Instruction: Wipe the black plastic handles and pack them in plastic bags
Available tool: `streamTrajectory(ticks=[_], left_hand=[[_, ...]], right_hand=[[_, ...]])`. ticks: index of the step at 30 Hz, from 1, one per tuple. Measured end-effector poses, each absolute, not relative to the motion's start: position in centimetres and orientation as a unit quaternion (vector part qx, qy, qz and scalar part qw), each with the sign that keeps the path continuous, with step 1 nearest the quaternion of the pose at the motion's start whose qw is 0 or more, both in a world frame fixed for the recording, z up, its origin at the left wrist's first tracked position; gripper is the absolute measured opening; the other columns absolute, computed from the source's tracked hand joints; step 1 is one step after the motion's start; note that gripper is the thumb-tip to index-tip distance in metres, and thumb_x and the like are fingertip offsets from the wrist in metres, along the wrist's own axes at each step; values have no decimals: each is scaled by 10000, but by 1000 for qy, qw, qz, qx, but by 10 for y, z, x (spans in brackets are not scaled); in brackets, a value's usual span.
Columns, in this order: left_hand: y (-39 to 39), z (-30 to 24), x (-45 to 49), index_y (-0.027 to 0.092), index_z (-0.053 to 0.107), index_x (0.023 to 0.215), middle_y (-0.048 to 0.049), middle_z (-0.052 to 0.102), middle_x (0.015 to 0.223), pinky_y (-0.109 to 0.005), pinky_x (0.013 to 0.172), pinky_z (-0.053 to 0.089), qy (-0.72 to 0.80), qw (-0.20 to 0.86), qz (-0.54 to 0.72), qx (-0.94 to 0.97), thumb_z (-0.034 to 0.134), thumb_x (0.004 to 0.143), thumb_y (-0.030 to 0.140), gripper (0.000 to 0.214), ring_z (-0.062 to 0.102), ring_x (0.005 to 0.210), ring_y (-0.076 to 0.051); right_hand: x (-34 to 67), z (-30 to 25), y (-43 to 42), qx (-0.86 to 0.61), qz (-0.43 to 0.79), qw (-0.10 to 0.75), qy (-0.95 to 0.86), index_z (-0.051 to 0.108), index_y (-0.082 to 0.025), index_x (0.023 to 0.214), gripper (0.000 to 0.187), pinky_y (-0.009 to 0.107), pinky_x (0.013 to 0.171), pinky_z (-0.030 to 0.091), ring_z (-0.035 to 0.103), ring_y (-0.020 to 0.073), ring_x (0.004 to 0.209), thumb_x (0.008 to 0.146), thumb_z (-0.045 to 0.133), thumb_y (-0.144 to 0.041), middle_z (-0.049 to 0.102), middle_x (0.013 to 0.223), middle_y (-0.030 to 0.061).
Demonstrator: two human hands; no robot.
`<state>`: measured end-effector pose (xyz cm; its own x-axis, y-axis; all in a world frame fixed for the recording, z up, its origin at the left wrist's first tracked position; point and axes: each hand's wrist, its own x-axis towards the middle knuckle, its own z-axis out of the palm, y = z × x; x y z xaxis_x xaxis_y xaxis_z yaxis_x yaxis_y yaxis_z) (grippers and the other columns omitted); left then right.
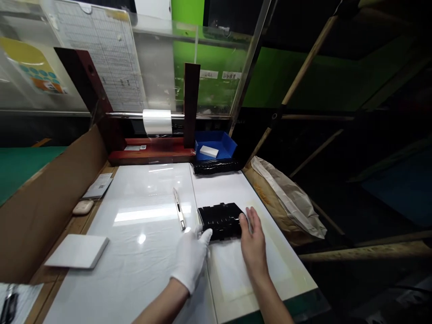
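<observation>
A block of glossy black pieces (221,220), seemingly several laid side by side, lies flat on the white work surface. My left hand (191,254), in a white glove, grips its near left corner with thumb and fingers. Bare, my right hand (253,238) holds the right end, thumb against the corner and fingers along the side. Just left of the block rests a utility knife (179,209). Farther back, a row of similar black pieces (216,167) lies along the surface's far edge.
A dark red stand carries a roll of clear film (157,121) at the back. Beside it is a blue tray (227,143) with a small white box (209,151). A white box (77,251) sits left by a cardboard wall (50,207). A paper sack (283,198) stands right.
</observation>
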<state>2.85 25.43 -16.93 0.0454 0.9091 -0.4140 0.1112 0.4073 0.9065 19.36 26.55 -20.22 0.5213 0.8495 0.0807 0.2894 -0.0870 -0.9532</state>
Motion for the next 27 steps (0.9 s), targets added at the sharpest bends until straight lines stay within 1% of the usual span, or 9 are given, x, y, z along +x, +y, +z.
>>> streamTrajectory(ticks=[3,6,9,12,14,18,20,24,27], left_hand=[[239,-156,16,139,621,1240,12,616,625,-253,530,425,601,581,396,379,611,927,412,416,523,486,-130],[198,-138,-10,149,640,1177,63,523,510,-216,434,335,570,615,425,342,594,885,622,558,408,403,-96],[144,-124,-47,153,670,949,120,283,367,-210,366,146,496,686,464,260,486,903,709,588,173,323,-57],[97,-122,-85,174,659,853,125,217,370,-191,366,127,465,724,486,156,487,900,718,572,139,331,-44],[74,-128,-107,171,662,813,127,191,352,-184,353,100,470,728,484,123,471,893,740,606,125,310,-39],[44,-141,-141,168,632,719,124,209,335,-175,338,97,486,700,515,91,496,870,753,620,140,291,-28],[35,-143,-154,171,630,729,125,221,344,-169,340,103,497,683,528,84,509,855,764,619,146,300,-28],[23,-140,-175,164,648,767,124,218,353,-176,351,114,547,634,540,90,417,874,789,675,148,304,-35],[15,-141,-190,160,648,749,46,436,440,-189,424,322,604,587,519,146,401,930,719,637,389,389,-77]], right_hand=[[189,-181,242,-687,212,585,-376,487,-202,1434,654,449,1158,355,447,288,1392,938,520,-627,496,1493,126],[171,-159,198,-685,202,595,-369,642,-209,1185,467,376,1095,406,577,241,1229,945,547,-598,667,1239,85],[138,-145,158,-652,385,508,-410,704,-195,921,430,322,913,497,661,217,948,884,637,-618,726,899,56],[97,-141,135,-563,590,406,-412,715,-206,1039,514,304,824,524,666,213,886,887,587,-680,740,926,70],[72,-143,127,-541,636,360,-416,733,-214,1041,519,285,803,532,669,206,846,863,614,-687,740,896,60],[32,-146,123,-546,646,285,-451,764,-211,842,456,264,750,544,670,213,777,762,736,-659,711,769,33],[15,-145,122,-554,645,251,-463,765,-212,846,463,266,758,540,673,224,797,743,745,-663,720,799,35],[-8,-139,119,-546,649,181,-498,742,-207,840,473,229,738,501,627,188,783,767,717,-673,694,785,18],[-18,-134,127,-518,646,134,-545,720,-205,848,467,212,658,493,608,165,724,805,687,-669,670,759,6]])
